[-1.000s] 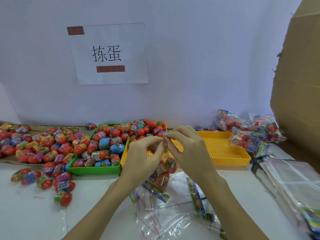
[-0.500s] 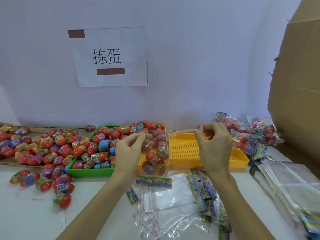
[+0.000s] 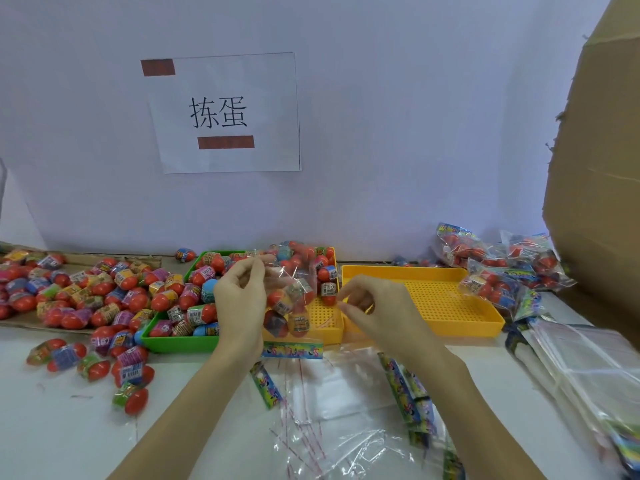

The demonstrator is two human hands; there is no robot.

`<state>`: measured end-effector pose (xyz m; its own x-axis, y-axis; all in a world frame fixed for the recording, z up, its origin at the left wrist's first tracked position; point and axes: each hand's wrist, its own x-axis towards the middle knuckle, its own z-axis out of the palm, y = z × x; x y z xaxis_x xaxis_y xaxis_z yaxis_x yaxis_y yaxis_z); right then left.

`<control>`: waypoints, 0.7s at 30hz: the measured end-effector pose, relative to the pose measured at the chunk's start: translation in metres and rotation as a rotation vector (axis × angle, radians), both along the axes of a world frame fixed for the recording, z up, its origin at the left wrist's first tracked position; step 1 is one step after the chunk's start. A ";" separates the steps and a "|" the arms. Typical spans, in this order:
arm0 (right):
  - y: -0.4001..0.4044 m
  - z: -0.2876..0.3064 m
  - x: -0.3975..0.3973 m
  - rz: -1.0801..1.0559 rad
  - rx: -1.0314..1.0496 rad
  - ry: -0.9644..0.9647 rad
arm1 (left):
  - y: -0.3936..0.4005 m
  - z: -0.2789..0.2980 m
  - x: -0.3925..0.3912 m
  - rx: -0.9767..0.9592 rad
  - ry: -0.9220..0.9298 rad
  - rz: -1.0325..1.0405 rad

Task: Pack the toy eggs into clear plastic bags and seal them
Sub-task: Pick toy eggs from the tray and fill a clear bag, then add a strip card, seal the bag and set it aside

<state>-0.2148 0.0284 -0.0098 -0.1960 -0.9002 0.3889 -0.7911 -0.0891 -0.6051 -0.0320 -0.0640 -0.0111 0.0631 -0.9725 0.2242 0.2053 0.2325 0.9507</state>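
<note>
My left hand point(image 3: 239, 306) pinches the top of a clear bag point(image 3: 294, 303) that hangs in front of the trays with several red toy eggs inside. My right hand point(image 3: 377, 313) is just right of the bag, thumb and forefinger pinched on a thin strip that is barely visible. Loose toy eggs fill the green tray point(image 3: 180, 342) and lie heaped on cardboard point(image 3: 69, 292) at the left. Flat empty bags point(image 3: 346, 382) with colourful header cards lie on the table below my hands.
An orange perforated tray point(image 3: 433, 327) stands right of centre. Sealed egg bags point(image 3: 502, 268) are piled behind it. A stack of empty bags point(image 3: 588, 368) lies at the right edge, beside a cardboard box point(image 3: 602, 168). Peeled strips point(image 3: 304, 427) litter the near table.
Half a second ago my right hand was out to the right with a strip stretched from the bag. It has since come back down beside the bag. My left hand still holds the bag.
</note>
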 end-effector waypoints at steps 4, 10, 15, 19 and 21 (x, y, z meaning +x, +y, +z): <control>-0.001 0.001 0.001 0.005 -0.003 0.044 | 0.002 0.000 -0.002 -0.009 -0.049 -0.026; 0.001 0.005 0.002 0.040 -0.022 -0.302 | 0.011 -0.002 -0.009 -0.020 -0.073 -0.083; 0.002 0.008 0.006 0.065 -0.064 -0.468 | 0.016 -0.002 -0.013 0.025 0.011 -0.149; 0.003 0.002 0.001 0.021 -0.075 -0.594 | 0.017 -0.002 -0.013 0.059 0.009 -0.242; 0.003 0.002 -0.003 -0.017 -0.087 -0.655 | 0.014 -0.001 -0.012 0.070 -0.051 -0.314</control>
<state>-0.2175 0.0318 -0.0082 -0.4304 -0.8657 0.2554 -0.2636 -0.1501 -0.9529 -0.0439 -0.0500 -0.0123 -0.2518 -0.9558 0.1517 0.2088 0.0994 0.9729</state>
